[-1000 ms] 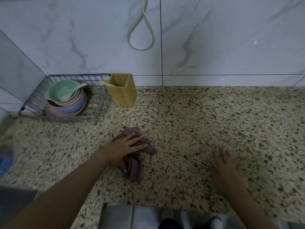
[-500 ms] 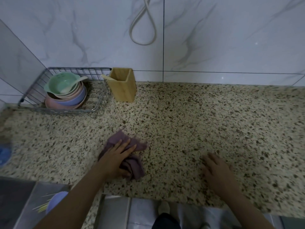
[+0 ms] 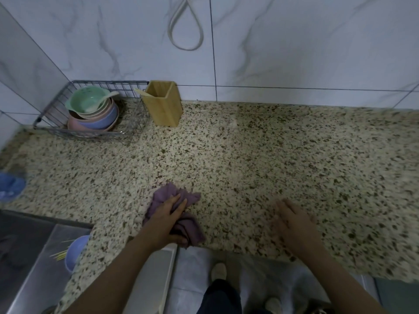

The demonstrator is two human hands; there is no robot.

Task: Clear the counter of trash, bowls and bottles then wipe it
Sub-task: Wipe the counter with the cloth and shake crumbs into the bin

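Observation:
A crumpled purple cloth (image 3: 163,196) lies on the speckled granite counter (image 3: 249,155) near its front edge. My left hand (image 3: 169,215) lies on top of the cloth, its fingers stretched over the folds and its thumb tucked round the near part. To the right, my right hand (image 3: 294,218) rests flat on the bare counter with straight fingers and holds nothing. A stack of pastel bowls (image 3: 93,112) with a spoon sits in a wire basket (image 3: 54,130) at the back left.
A wooden utensil box (image 3: 164,105) stands beside the basket against the tiled wall. A blue object (image 3: 10,186) sits blurred at the left edge. Below the counter's front left, a blue bowl (image 3: 76,252) with thin sticks shows. A cable loop (image 3: 186,30) hangs on the wall.
My left hand has dragged the cloth toward the counter's front edge. My right hand stays flat on the counter, also nearer the front edge.

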